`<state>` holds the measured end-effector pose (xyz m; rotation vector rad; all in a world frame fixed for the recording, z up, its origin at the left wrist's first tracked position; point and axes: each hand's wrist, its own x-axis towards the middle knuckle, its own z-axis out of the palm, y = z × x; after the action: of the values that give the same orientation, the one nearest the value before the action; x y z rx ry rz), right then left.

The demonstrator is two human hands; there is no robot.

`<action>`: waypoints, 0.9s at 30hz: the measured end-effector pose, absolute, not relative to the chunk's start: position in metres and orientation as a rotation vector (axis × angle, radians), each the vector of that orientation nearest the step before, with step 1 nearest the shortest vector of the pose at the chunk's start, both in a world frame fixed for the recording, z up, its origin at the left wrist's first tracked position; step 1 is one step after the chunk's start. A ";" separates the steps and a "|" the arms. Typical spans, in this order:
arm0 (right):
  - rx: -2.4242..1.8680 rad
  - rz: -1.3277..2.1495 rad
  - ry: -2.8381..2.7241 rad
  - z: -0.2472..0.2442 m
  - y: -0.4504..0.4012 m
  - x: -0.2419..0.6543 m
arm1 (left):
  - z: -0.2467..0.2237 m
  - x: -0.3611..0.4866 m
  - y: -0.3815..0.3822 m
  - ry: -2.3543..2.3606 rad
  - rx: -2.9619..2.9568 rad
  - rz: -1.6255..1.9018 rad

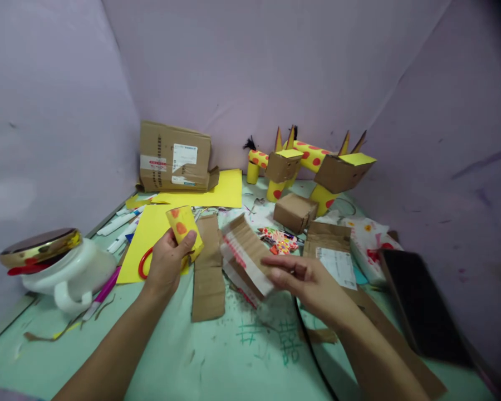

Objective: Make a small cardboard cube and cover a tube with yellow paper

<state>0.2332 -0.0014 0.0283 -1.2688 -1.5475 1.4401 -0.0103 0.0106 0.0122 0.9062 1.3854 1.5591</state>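
My left hand is closed around a yellow paper tube with orange-red spots, thumb on its near side. In my right hand a piece of cardboard with white and red tape is pinched at its right edge, tilted above the table. A flat cardboard strip lies between the hands. Red-handled scissors show partly beside my left wrist, over a yellow sheet. Beyond my right hand sits a small cardboard box.
Two spotted yellow cardboard animals stand at the back right. A shipping box leans at the back left. On the left are a white mug and markers. A phone and a black cable are on the right.
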 end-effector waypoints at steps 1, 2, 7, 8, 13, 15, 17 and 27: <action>-1.234 1.504 -1.517 0.029 -0.002 0.232 | 0.011 -0.011 0.011 1.386 0.904 1.560; -1.199 1.586 -1.499 0.029 -0.003 0.229 | 0.009 -0.010 0.012 1.384 0.907 1.554; -1.251 1.621 -1.584 0.015 -0.011 0.210 | 0.005 -0.006 0.007 1.381 0.966 1.491; -1.255 1.613 -1.585 0.012 -0.011 0.208 | 0.005 -0.006 0.006 1.385 0.979 1.490; -1.172 1.654 -1.582 0.004 -0.009 0.206 | 0.007 -0.010 0.005 1.415 1.046 1.499; -1.144 1.686 -1.582 0.002 -0.009 0.207 | 0.010 -0.008 0.005 1.425 1.076 1.443; -1.167 1.676 -1.604 -0.002 -0.009 0.208 | 0.014 -0.002 0.003 1.437 1.111 1.353; -1.296 1.299 -1.852 -0.014 -0.004 0.212 | 0.017 0.011 -0.011 1.696 1.632 0.838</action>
<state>0.2120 -0.0042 -0.0142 -1.2962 -1.8519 1.2989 0.0109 -0.0105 0.0166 1.6321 1.6964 0.8378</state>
